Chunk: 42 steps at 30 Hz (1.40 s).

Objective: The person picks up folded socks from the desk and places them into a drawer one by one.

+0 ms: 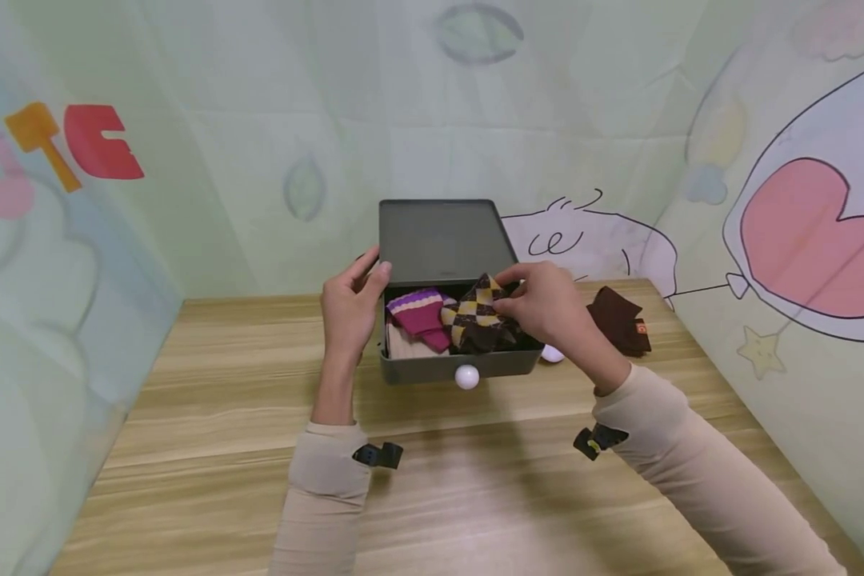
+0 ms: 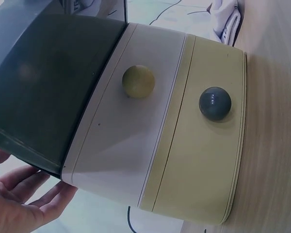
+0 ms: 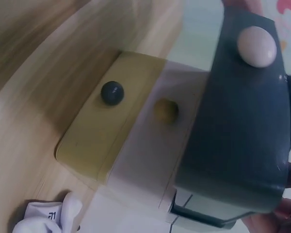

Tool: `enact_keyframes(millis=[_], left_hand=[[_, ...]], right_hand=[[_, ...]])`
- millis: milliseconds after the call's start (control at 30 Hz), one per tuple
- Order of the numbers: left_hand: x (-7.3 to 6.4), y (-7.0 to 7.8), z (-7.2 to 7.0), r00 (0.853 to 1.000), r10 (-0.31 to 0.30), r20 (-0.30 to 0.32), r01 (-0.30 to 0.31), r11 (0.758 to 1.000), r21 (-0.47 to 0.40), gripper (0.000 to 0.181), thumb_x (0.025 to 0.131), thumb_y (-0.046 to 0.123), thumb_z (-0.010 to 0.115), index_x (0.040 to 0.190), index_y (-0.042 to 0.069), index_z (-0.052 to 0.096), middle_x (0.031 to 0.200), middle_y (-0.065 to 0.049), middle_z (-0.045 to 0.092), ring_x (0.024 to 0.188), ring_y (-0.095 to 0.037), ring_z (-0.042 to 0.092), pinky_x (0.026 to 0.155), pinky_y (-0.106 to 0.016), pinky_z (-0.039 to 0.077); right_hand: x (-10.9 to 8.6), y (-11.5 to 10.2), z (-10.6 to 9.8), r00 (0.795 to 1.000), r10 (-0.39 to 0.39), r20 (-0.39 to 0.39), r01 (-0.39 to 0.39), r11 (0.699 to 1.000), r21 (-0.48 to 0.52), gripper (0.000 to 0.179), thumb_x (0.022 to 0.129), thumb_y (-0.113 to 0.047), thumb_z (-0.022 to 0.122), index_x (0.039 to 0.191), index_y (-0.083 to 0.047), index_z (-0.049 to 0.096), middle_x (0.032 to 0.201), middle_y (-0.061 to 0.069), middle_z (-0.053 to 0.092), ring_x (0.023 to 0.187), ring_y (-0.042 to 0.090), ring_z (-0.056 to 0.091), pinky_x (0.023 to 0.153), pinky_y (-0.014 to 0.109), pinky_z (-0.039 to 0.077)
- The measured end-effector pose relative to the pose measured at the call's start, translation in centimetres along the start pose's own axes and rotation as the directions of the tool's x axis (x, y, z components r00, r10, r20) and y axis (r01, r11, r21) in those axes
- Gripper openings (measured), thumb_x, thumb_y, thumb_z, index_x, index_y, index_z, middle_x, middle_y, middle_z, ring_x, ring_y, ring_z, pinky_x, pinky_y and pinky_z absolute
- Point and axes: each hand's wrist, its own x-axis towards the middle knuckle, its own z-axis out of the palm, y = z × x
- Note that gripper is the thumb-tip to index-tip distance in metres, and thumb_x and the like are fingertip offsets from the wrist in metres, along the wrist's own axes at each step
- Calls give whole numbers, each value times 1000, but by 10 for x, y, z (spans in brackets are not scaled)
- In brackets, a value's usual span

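Note:
A small drawer unit has its dark green top drawer (image 1: 403, 370) pulled out. Inside lie a magenta sock (image 1: 426, 322) with a purple and white cuff, and folded beige cloth (image 1: 406, 346). My right hand (image 1: 547, 302) pinches a checkered sock (image 1: 475, 312) in brown, yellow and white between thumb and fingers, at the drawer's right side. In the head view, my left hand (image 1: 350, 308) touches the unit's left side with its fingers extended. The left wrist view shows its fingers (image 2: 53, 199) along the edge of the unit.
Below are a pale middle drawer (image 2: 131, 126) with a yellow knob and a yellow bottom drawer (image 2: 199, 145) with a dark knob, both closed. A dark brown sock (image 1: 619, 320) with an orange label lies right of the unit. White socks (image 3: 46, 217) lie beside it on the wooden table (image 1: 223, 416).

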Motion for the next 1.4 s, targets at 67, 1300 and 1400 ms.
enact_keyframes(millis=[67, 1300, 1400], left_hand=[[0, 0, 0, 1000, 1, 1, -1, 1000, -1, 44, 91, 30, 60, 131, 12, 56, 136, -4, 53, 116, -15, 58, 96, -35, 48], [1, -1, 2, 1000, -29, -11, 29, 1000, 11, 45, 90, 33, 61, 130, 15, 57, 136, 0, 54, 113, -14, 60, 94, -34, 50], [1, -1, 2, 1000, -22, -16, 22, 1000, 4, 45, 90, 32, 62, 130, 14, 57, 136, -1, 54, 112, -15, 60, 94, -35, 50]], right_hand=[[0, -1, 4, 999, -39, -36, 37, 998, -47, 30, 81, -21, 73, 110, -14, 68, 94, 7, 72, 81, 18, 68, 61, 31, 53], [-5, -5, 19, 962, -259, 85, 271, 944, -186, 34, 76, -31, 77, 103, -12, 72, 87, 2, 70, 72, 14, 60, 64, 30, 49], [-2, -3, 20, 968, -238, 74, 246, 960, -135, 30, 76, -29, 77, 101, -13, 72, 86, 1, 71, 72, 14, 61, 63, 29, 50]])
